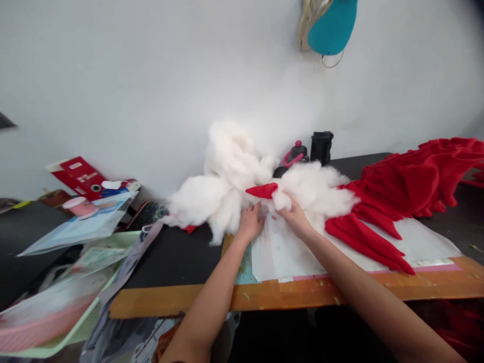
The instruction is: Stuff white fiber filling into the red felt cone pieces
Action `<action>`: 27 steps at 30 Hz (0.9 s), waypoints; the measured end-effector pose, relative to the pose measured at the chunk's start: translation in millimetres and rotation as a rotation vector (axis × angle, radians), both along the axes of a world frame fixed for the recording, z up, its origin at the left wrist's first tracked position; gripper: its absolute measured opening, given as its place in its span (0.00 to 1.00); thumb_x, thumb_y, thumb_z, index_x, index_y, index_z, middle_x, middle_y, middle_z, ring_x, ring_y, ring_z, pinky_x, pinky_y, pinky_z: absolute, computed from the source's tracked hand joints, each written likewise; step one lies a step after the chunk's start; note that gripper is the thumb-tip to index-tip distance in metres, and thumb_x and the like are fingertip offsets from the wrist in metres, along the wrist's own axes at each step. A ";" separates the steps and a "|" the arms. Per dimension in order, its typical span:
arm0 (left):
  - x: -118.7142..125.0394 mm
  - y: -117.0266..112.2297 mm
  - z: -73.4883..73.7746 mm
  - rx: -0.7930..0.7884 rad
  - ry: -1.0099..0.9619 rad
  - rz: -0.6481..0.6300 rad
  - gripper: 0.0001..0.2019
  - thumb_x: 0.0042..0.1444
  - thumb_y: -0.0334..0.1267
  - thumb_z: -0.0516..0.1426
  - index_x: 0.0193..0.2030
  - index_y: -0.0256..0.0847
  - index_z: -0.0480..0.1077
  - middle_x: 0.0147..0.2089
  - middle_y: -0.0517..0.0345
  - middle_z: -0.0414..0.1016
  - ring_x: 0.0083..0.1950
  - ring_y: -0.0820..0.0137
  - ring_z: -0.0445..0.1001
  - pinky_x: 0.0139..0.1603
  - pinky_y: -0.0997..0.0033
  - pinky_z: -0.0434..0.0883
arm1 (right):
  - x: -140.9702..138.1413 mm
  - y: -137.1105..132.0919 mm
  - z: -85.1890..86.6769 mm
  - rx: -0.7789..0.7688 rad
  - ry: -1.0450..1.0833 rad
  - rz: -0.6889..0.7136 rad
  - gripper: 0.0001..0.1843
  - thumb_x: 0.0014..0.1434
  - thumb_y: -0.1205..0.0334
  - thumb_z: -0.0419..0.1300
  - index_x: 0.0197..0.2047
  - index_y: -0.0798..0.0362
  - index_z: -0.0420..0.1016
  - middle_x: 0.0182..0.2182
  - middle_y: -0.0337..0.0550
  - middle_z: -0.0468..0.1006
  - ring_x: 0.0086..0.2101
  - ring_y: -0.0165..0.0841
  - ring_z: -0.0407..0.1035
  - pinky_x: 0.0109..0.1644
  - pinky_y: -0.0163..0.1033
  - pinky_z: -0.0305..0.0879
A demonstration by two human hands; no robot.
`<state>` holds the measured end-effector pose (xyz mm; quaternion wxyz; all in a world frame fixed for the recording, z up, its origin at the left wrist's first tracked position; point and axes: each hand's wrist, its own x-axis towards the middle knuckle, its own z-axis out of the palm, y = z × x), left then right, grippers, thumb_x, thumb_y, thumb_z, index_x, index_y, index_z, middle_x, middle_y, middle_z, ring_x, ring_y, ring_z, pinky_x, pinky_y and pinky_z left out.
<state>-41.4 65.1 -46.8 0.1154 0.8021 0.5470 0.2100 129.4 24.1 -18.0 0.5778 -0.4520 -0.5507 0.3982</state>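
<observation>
On the worktop, a red fabric tip lies sideways, pointing left, just above the right hand, whose fingers close on white stuffing. The left hand rests open nearby. The tip's wider end disappears into the stuffing.

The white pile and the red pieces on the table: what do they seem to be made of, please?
The white pile looks like loose synthetic stuffing, perhaps polyester: matte, with airy tufts and no weave. The red pieces seem to be soft fleece fabric: matte, thick and falling in limp folds. The exact fibre cannot be told.
</observation>
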 end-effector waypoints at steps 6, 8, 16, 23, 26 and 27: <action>3.0 -0.1 7.8 0.043 -0.110 0.012 0.09 0.58 0.28 0.50 0.39 0.34 0.71 0.40 0.46 0.74 0.43 0.60 0.73 0.48 0.60 0.68 | -2.0 0.2 -2.4 -0.023 0.058 0.010 0.28 0.49 0.62 0.62 0.54 0.50 0.63 0.49 0.46 0.74 0.48 0.41 0.70 0.54 0.46 0.66; 8.3 -9.4 13.0 0.065 -0.154 -0.025 0.08 0.57 0.28 0.50 0.38 0.36 0.70 0.39 0.49 0.74 0.41 0.64 0.73 0.45 0.65 0.69 | -3.0 -3.6 0.1 -0.103 0.208 0.109 0.26 0.51 0.59 0.63 0.53 0.51 0.64 0.47 0.46 0.76 0.46 0.40 0.71 0.50 0.42 0.69; 35.2 -59.2 20.7 0.126 -0.379 -0.472 0.06 0.54 0.32 0.52 0.31 0.39 0.70 0.34 0.51 0.73 0.40 0.63 0.72 0.44 0.64 0.70 | 4.7 -12.2 12.8 -0.350 0.374 0.286 0.18 0.45 0.52 0.69 0.35 0.53 0.72 0.26 0.44 0.77 0.26 0.37 0.72 0.30 0.40 0.68; 24.8 -49.8 27.9 0.216 -0.667 -0.037 0.07 0.57 0.36 0.51 0.34 0.40 0.68 0.31 0.55 0.70 0.31 0.69 0.69 0.33 0.70 0.68 | 12.9 -15.0 24.0 -0.326 0.383 0.188 0.15 0.41 0.55 0.69 0.33 0.51 0.76 0.29 0.43 0.79 0.31 0.40 0.74 0.36 0.42 0.70; 20.8 -37.1 23.4 0.184 -0.513 0.079 0.10 0.54 0.35 0.53 0.42 0.38 0.71 0.49 0.45 0.69 0.43 0.63 0.72 0.41 0.66 0.72 | 17.9 -19.7 30.1 -0.276 0.381 0.264 0.12 0.44 0.53 0.65 0.28 0.53 0.75 0.30 0.44 0.79 0.34 0.40 0.74 0.41 0.43 0.71; 20.7 -34.0 21.3 0.171 -0.437 0.071 0.18 0.52 0.35 0.56 0.51 0.38 0.69 0.59 0.42 0.62 0.47 0.61 0.72 0.45 0.63 0.72 | 19.1 -21.2 31.3 -0.264 0.382 0.284 0.12 0.45 0.52 0.64 0.27 0.53 0.75 0.29 0.44 0.79 0.34 0.40 0.74 0.41 0.43 0.71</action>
